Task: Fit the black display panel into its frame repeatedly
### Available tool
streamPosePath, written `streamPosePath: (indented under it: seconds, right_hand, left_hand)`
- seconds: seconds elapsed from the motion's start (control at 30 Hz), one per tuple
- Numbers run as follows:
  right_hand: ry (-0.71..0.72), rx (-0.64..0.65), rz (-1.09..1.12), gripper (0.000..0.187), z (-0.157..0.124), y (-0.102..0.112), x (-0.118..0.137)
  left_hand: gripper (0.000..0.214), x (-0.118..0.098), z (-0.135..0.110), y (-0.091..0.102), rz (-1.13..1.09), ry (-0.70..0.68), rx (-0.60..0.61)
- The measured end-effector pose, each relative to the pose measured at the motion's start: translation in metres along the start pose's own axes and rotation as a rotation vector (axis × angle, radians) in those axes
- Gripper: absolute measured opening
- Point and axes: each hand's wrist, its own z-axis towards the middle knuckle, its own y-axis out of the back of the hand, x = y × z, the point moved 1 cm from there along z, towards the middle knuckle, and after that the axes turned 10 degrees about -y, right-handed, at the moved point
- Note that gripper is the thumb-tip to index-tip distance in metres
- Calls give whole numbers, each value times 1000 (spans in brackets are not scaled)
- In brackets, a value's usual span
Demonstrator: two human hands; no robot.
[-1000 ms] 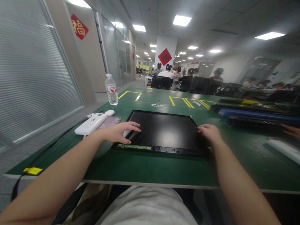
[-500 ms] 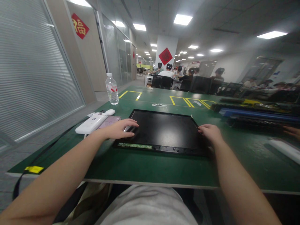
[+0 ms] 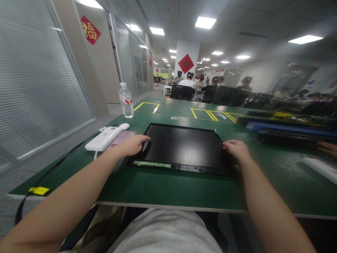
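Observation:
A black flat display panel (image 3: pixel 181 142) lies face up on the green table in front of me. A strip of green circuit board (image 3: pixel 152 164) shows along its near edge, toward the left. My left hand (image 3: pixel 133 144) is at the panel's left edge, its index finger over the rim and the other fingers bent down beside it. On the opposite side, my right hand (image 3: pixel 236 149) pinches the right edge with thumb and fingers. The undersides of both hands are hidden.
Left of the panel are a white device (image 3: pixel 104 138) and a phone (image 3: pixel 122 137). A water bottle (image 3: pixel 126 101) stands behind them. Dark and blue long parts (image 3: pixel 286 128) are stacked at right, near another person's hand (image 3: pixel 328 147). Yellow tape (image 3: pixel 201 109) marks the table's far side.
My left hand has drawn back a little to the left, its fingers going from spread over the panel's surface to bent at its edge. My right hand and the panel look unmoved.

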Motion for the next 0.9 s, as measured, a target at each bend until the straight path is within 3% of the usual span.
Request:
streamPosePath:
  seconds: [0.23, 0.43, 0.63, 0.9]
  right_hand:
    - [0, -19, -6, 23, -4, 1, 3]
    - [-7, -7, -11, 24, -3, 1, 4]
    - [0, -18, 14, 24, -1, 0, 1]
    - [29, -19, -13, 24, 1, -1, -1]
  left_hand:
    - [64, -1, 4, -5, -23, 8, -1]
    - [49, -3, 3, -2, -71, 44, -68]
    - [26, -5, 2, 1, -120, 63, -52]
    - [22, -4, 2, 2, -117, 18, -68]
